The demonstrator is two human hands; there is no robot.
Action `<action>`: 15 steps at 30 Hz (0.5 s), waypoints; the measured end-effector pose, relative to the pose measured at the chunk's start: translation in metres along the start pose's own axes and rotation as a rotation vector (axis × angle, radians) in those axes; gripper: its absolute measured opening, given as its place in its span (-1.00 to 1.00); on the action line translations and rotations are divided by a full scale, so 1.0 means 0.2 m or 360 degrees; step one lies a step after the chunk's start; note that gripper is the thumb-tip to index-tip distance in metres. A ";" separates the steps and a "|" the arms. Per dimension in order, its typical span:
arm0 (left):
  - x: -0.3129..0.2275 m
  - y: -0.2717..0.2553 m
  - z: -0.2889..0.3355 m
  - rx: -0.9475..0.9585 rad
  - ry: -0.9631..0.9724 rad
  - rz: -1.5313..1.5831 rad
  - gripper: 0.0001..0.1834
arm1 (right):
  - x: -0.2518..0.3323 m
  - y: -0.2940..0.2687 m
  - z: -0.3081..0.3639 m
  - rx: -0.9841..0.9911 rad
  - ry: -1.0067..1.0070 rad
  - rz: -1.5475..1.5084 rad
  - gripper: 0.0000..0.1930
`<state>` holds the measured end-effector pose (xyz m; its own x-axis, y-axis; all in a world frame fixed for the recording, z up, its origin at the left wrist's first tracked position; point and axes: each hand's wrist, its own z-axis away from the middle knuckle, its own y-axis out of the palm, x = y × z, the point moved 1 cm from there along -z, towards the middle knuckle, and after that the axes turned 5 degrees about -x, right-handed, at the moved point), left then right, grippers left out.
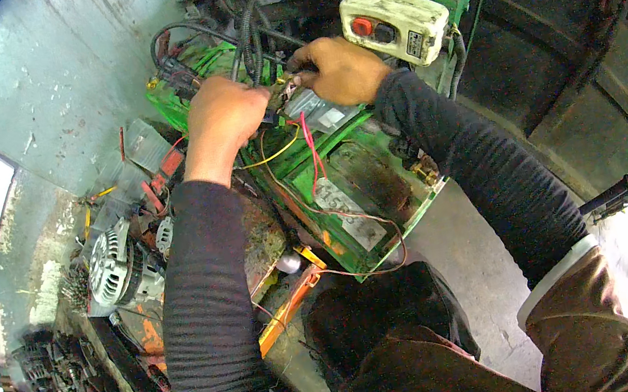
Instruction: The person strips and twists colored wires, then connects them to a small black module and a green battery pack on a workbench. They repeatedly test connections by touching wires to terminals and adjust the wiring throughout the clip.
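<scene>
My left hand (225,119) is closed over the green metal machine (291,187), its fingertips mostly hidden behind the knuckles. Facing it, my right hand (345,71) is closed in a pinch. Between the two sets of fingertips is a small metallic, yellowish piece (285,90), too small to name. Black corrugated cables (249,31) hang down just beyond it. Below the hands, a yellow wire (281,150) and a red wire (316,158) loop out over the green frame. A grey box-shaped part (325,116) sits under my right hand.
A cream control box (397,22) with red and black buttons stands right of my right hand. On the left are an alternator (120,264), clear plastic bins (145,142) and several greasy parts. An orange bar (289,314) crosses near my knees. Dark panels rise at right.
</scene>
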<state>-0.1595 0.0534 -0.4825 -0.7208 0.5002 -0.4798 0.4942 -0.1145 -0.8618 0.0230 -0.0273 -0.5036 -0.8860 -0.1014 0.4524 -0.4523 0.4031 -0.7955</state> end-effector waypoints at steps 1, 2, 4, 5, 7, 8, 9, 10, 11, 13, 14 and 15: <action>0.01 -0.02 0.04 0.0036 -0.0059 0.0168 -0.58 | 0.02 -0.01 0.04 -0.0031 -0.0034 0.0002 -0.65; 0.00 -0.03 0.09 -0.0007 -0.0109 0.0275 -0.58 | 0.05 -0.03 0.11 -0.0150 -0.0132 0.0094 -0.62; 0.00 -0.06 0.17 -0.0136 -0.0157 0.0534 -0.56 | 0.11 -0.10 0.23 -0.0442 -0.0276 0.0022 -0.64; -0.01 -0.07 0.21 -0.0187 -0.0172 0.0635 -0.56 | 0.15 -0.14 0.30 -0.0569 -0.0318 0.0000 -0.65; -0.02 -0.07 0.27 -0.0306 -0.0150 0.0861 -0.57 | 0.22 -0.21 0.45 -0.0646 -0.0280 -0.0069 -0.68; -0.02 -0.07 0.30 -0.0316 -0.0172 0.0937 -0.58 | 0.26 -0.23 0.53 -0.0617 -0.0177 -0.0117 -0.71; -0.02 -0.07 0.32 -0.0326 -0.0193 0.1014 -0.59 | 0.30 -0.24 0.60 -0.0565 -0.0080 -0.0083 -0.73; -0.02 -0.07 0.34 -0.0340 -0.0212 0.1080 -0.60 | 0.34 -0.24 0.67 -0.0440 -0.0009 -0.0195 -0.73; -0.03 -0.06 0.36 -0.0373 -0.0181 0.1097 -0.61 | 0.37 -0.23 0.72 -0.0328 0.0052 -0.0300 -0.72; -0.03 -0.04 0.39 -0.0451 -0.0110 0.1110 -0.64 | 0.42 -0.19 0.76 -0.0362 0.0005 -0.0343 -0.71; -0.03 -0.03 0.41 -0.0362 -0.0162 0.1154 -0.67 | 0.42 -0.17 0.76 -0.0283 0.0043 -0.0299 -0.71; -0.03 -0.02 0.41 -0.0331 -0.0189 0.1142 -0.68 | 0.41 -0.17 0.75 -0.0289 0.0062 -0.0284 -0.72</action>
<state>-0.1974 -0.0193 -0.4899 -0.2295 0.2669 -0.9360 0.9349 -0.2072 -0.2883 -0.0499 -0.1854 -0.5002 -0.7876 -0.1516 0.5972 -0.5722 0.5392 -0.6179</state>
